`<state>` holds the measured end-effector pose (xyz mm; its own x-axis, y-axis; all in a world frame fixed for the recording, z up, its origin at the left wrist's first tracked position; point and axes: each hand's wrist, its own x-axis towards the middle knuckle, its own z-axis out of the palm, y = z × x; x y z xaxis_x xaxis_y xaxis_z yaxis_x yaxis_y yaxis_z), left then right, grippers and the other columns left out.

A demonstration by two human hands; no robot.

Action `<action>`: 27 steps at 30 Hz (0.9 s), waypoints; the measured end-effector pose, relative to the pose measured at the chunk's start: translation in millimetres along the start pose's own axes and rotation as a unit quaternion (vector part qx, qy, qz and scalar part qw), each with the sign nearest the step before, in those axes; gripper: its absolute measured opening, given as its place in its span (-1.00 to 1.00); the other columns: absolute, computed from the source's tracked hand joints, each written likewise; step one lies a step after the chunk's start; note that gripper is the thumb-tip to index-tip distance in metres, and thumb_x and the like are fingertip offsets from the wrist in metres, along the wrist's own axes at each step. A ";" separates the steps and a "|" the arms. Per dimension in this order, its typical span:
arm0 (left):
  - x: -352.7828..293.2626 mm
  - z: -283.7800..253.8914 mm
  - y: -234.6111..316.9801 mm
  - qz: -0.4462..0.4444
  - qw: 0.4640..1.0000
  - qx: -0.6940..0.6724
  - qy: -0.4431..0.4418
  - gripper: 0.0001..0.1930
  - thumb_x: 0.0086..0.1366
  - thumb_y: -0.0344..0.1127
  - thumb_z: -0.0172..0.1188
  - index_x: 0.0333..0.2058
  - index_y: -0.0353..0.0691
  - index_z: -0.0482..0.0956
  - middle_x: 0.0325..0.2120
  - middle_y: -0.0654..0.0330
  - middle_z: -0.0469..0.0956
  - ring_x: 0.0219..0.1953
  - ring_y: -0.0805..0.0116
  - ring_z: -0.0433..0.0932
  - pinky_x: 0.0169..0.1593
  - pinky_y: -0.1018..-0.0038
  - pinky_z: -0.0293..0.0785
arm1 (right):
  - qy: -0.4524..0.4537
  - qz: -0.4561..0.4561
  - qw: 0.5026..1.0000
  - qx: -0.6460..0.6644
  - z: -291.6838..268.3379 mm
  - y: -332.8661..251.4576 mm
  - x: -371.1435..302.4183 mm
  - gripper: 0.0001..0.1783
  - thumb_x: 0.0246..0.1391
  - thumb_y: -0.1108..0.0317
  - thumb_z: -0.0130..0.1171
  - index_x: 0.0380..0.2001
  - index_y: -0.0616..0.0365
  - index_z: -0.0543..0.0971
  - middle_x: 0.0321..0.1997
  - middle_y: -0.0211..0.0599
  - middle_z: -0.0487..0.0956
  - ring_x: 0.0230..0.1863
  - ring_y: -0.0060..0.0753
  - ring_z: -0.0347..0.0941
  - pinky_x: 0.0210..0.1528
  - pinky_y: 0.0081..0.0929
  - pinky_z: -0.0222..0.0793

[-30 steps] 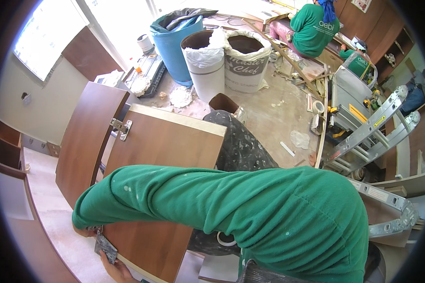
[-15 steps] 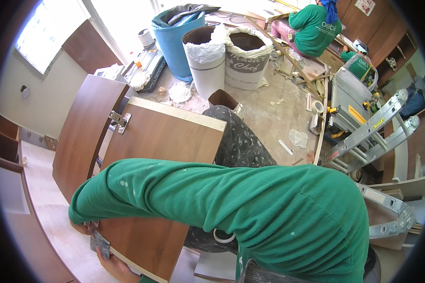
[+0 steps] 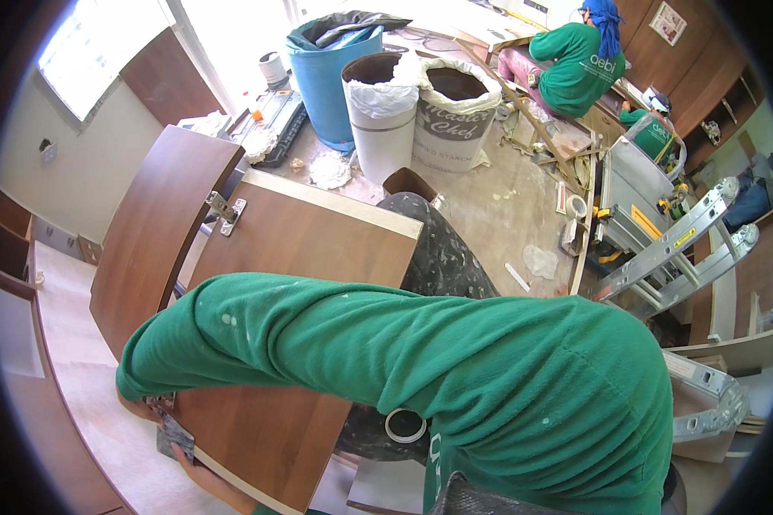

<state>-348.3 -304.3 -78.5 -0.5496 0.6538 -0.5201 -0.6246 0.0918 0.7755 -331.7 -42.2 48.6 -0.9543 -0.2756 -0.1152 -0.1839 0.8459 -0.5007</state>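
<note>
A brown wood-grain cabinet door [image 3: 129, 232] is joined by a metal hinge [image 3: 225, 213] to a brown panel [image 3: 301, 240] with a pale edge. My right arm, in a green sleeve, reaches across the panel to its lower left corner. Most of my right hand [image 3: 136, 408] is hidden under the cuff, beside another piece of metal hardware [image 3: 161, 400]. Just below it, my left hand [image 3: 199, 477] comes up along the panel's pale edge, its fingers closed on a thin grey flat plate [image 3: 173, 438]. The plate's exact kind is unclear.
Beyond the panel stand a blue bin [image 3: 331, 94] and two white-lined drums [image 3: 455, 112]. An aluminium ladder [image 3: 661, 249] leans at right near tools. Two people in green shirts [image 3: 575, 69] work at the far right. A tape roll [image 3: 405, 425] shows beneath my arm.
The view has shifted slightly. Both hands and the grey plate stay at the panel's lower left corner, and my left fingers now lie further up over the plate.
</note>
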 end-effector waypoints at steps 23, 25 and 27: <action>3.9 10.1 5.8 -0.016 1.000 0.014 0.016 -0.22 0.37 0.11 0.10 0.35 -0.37 0.24 0.34 -0.07 0.28 0.34 -0.02 0.31 0.41 0.11 0.20 | -0.006 -0.012 1.000 0.004 4.1 13.8 23.1 -0.73 0.03 0.11 0.37 -0.32 0.05 0.77 -0.35 -0.30 0.73 -0.36 -0.48 0.62 -0.28 -0.42 0.54; 1.1 7.6 8.0 0.000 0.999 0.027 0.020 -0.24 0.38 0.09 0.09 0.36 -0.37 0.23 0.35 -0.08 0.27 0.34 -0.02 0.31 0.41 0.11 0.19 | -0.009 -0.018 1.000 0.008 7.8 15.9 26.3 -0.74 0.02 0.12 0.37 -0.33 0.06 0.77 -0.35 -0.30 0.73 -0.36 -0.48 0.62 -0.29 -0.42 0.54; 2.2 11.3 10.1 0.019 0.999 0.047 0.019 -0.25 0.39 0.06 0.08 0.36 -0.38 0.22 0.35 -0.09 0.26 0.35 -0.02 0.31 0.42 0.11 0.19 | -0.008 -0.013 1.000 0.010 8.0 22.8 24.7 -0.74 0.02 0.12 0.37 -0.33 0.06 0.77 -0.35 -0.30 0.73 -0.36 -0.48 0.62 -0.29 -0.42 0.54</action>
<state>-349.6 -293.5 -67.7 -0.5937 0.6291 -0.5017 -0.5490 0.1391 0.8241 -357.6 -33.3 27.5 -0.9457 -0.3040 -0.1153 -0.2030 0.8292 -0.5208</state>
